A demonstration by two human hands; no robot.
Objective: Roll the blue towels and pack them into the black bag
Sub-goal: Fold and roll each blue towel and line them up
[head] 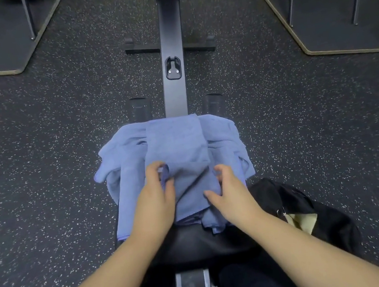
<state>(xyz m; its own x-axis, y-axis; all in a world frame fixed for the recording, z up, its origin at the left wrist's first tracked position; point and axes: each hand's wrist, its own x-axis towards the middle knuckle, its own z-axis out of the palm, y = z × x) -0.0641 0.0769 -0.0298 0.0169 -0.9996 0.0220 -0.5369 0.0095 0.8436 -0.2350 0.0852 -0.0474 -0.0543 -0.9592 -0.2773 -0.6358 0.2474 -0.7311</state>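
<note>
Pinching the near edge of the top blue towel (176,145), the left hand (153,200) and right hand (231,193) work over the blue towels (221,137) heaped on a black padded bench (196,242). The black bag (311,209) lies open on the speckled floor (42,161), near right of the pile.

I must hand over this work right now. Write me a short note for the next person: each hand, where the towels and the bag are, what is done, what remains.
Left hand: pinches the near left edge of the top blue towel.
Right hand: fingers curled on its near right edge.
Towels: a loose blue pile lies on the black seat of the rowing machine, the folded one on top.
Black bag: on the floor to the right, open.
Done: no rolled towel in view.
Left: roll each towel, pack all into the bag.
</note>
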